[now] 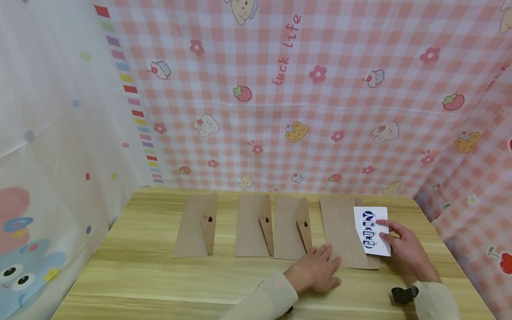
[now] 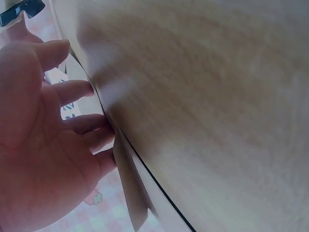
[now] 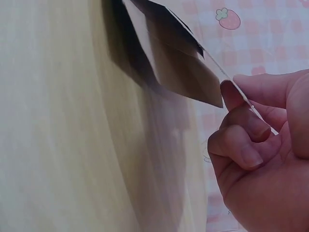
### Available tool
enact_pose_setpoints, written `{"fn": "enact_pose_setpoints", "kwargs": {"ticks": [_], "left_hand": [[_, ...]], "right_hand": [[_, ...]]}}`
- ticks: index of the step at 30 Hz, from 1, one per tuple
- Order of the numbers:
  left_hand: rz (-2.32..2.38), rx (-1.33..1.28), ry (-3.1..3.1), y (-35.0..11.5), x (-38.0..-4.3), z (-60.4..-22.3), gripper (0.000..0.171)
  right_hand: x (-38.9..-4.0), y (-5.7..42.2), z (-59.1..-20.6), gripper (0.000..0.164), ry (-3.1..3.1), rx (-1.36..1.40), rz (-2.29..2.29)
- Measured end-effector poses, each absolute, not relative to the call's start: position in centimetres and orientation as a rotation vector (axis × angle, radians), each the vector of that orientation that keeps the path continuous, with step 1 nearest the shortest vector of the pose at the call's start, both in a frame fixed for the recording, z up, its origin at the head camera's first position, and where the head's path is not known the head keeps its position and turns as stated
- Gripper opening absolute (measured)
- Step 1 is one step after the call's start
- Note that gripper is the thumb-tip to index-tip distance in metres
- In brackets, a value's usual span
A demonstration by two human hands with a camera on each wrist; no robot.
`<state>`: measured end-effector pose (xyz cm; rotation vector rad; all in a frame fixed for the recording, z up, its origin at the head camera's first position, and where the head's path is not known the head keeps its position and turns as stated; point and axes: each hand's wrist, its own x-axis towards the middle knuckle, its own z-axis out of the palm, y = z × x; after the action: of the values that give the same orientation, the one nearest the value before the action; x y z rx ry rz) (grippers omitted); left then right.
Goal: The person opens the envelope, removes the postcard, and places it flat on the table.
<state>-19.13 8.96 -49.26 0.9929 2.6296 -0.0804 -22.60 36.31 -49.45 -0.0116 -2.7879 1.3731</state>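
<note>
A white card [image 1: 378, 222] with dark blue printing lies at the open right end of the rightmost brown paper envelope [image 1: 338, 231]. My right hand [image 1: 408, 246] pinches the card's right edge between thumb and fingers. In the right wrist view the card appears edge-on, with the brown envelope flap [image 3: 188, 79] beside it. Flat and with fingers spread, my left hand [image 1: 318, 270] rests at the lower left of that envelope, its fingertips near the neighbouring envelope [image 1: 286, 231]. How far the card reaches into the envelope cannot be told.
Two more brown envelopes, one mid-table [image 1: 248, 231] and one at the left [image 1: 190, 231], lie in the same row with flaps partly raised and small dark marks on them. Beneath everything is a wooden table [image 1: 160, 289]. A pink checked cloth [image 1: 280, 111] hangs behind it.
</note>
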Motion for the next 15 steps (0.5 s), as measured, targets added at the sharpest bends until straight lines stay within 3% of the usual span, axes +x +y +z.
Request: {"fn": "enact_pose_setpoints", "kwargs": {"ticks": [15], "left_hand": [[-0.072,1.005,2.624,8.9,-19.3,-49.2,0.058]], "right_hand": [[-21.9,37.5,-48.8,0.04,-2.758,-0.009,1.339]]}}
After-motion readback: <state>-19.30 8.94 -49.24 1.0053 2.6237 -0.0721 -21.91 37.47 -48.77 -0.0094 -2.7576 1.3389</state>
